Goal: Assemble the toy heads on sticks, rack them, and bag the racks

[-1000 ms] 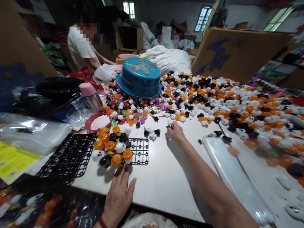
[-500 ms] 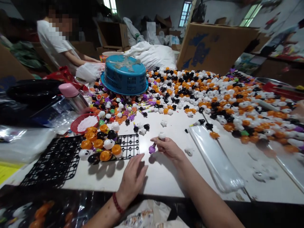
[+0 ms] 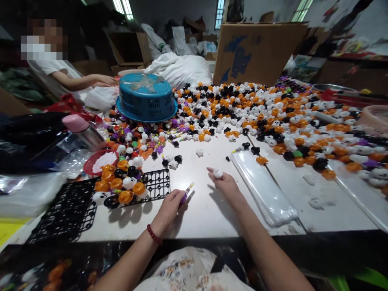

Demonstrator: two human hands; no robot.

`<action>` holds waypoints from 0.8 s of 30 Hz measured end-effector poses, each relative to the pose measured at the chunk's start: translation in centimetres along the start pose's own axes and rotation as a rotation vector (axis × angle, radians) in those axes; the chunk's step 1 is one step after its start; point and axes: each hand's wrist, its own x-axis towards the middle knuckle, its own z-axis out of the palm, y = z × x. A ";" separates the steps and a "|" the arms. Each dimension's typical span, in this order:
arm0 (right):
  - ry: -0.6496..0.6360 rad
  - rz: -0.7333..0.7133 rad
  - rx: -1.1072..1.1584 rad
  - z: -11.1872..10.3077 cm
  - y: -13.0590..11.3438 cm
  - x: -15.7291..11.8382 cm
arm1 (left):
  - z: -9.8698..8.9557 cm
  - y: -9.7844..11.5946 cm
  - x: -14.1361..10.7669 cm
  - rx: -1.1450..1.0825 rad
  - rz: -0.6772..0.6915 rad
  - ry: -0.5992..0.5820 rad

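Over tabletop (image 3: 200,220), behind its front edge (image 3: 209,237), left grip (image 3: 168,207) holding purple piece (image 3: 183,197), right grip (image 3: 226,186) white piece (image 3: 217,173), gap between

Beyond the left hand (image 3: 172,206) and somewhat left of it sits an upturned blue basket (image 3: 147,101), tape (image 3: 144,83) across its base. Nearer that hand, to its left, a flask (image 3: 92,138) with a pink lid (image 3: 75,122) is just beyond a red basket (image 3: 86,163) holding white powder (image 3: 104,161). A yellow sheet (image 3: 10,230) is farthest left. Right of the right hand (image 3: 226,186), clear sleeves (image 3: 260,186) lie on the surface (image 3: 200,226); well past them is a pink tub (image 3: 376,119). Far beyond both hands are a white sack (image 3: 182,68), a box (image 3: 266,52) and, leftward, a co-worker (image 3: 56,70).
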 end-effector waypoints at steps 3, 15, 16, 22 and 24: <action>-0.182 -0.414 -0.423 1.0 0.4 -1.4 | 0.4 0.7 0.2 -0.008 0.045 -0.059; -0.168 0.169 0.214 1.1 2.7 -3.2 | -0.4 4.3 9.8 1.388 0.630 0.462; -0.170 0.183 0.272 0.8 2.8 -3.3 | -0.5 4.3 10.6 1.436 0.618 0.457; -0.090 0.250 0.430 -0.5 2.8 -4.1 | -1.1 3.4 12.3 1.425 0.614 0.315; -0.068 0.282 0.455 -0.7 2.8 -4.1 | -1.2 3.0 12.0 1.401 0.628 0.253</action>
